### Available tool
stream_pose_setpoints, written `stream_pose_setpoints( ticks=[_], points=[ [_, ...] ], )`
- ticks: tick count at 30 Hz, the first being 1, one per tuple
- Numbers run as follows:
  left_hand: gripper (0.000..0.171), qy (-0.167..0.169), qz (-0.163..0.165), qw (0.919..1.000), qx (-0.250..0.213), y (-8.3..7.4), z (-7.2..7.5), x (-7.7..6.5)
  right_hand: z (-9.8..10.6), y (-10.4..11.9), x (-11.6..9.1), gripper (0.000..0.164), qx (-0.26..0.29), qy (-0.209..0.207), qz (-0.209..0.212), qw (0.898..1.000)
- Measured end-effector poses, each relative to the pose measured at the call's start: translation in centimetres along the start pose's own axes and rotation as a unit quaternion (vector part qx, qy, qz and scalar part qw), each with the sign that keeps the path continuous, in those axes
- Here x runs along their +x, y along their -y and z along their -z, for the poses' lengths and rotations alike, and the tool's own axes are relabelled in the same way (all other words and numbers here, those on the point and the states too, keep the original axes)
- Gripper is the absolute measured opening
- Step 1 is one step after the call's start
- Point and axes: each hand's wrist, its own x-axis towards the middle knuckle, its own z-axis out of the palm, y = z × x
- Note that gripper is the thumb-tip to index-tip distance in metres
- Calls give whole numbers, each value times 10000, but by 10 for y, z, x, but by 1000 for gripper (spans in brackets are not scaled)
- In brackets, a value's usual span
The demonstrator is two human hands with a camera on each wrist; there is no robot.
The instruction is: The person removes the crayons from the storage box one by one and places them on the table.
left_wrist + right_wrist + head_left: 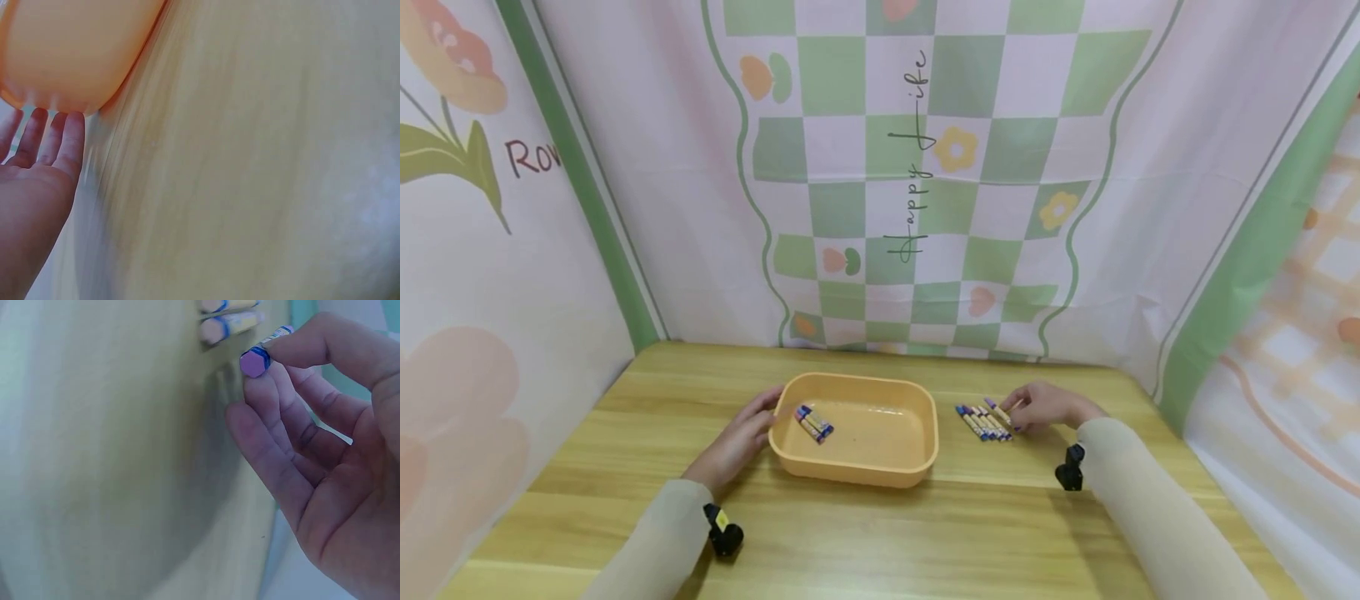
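My right hand (1037,406) pinches a purple crayon (255,362) between thumb and fingers, at the right end of a row of several crayons (981,423) on the table. Two of the row's crayons (230,326) show at the top of the right wrist view. My left hand (741,437) touches the left end of a yellow-orange plastic bin (880,477), its fingers nearly straight. In the left wrist view the fingertips (74,119) meet the bin's outer wall (81,56). Several crayons (814,423) lie together inside the bin, toward its left side.
The wooden table (865,542) runs up to a hanging curtain (895,208) with green checks at the back. Printed cloth also hangs at the left and right sides. A small black camera sits on each wrist.
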Motion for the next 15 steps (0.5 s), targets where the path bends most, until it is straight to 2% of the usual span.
stream_pose_setpoints(
  ticks=[7, 15],
  points=[
    [60, 20, -51, 10000, -37, 2, 0, 0, -6, -15, -1, 44, 303, 30, -195, 9993],
    [60, 53, -101, 9999, -31, 3, 1, 2, -8, -18, -2, 46, 450, 88, -176, 9988]
  ],
)
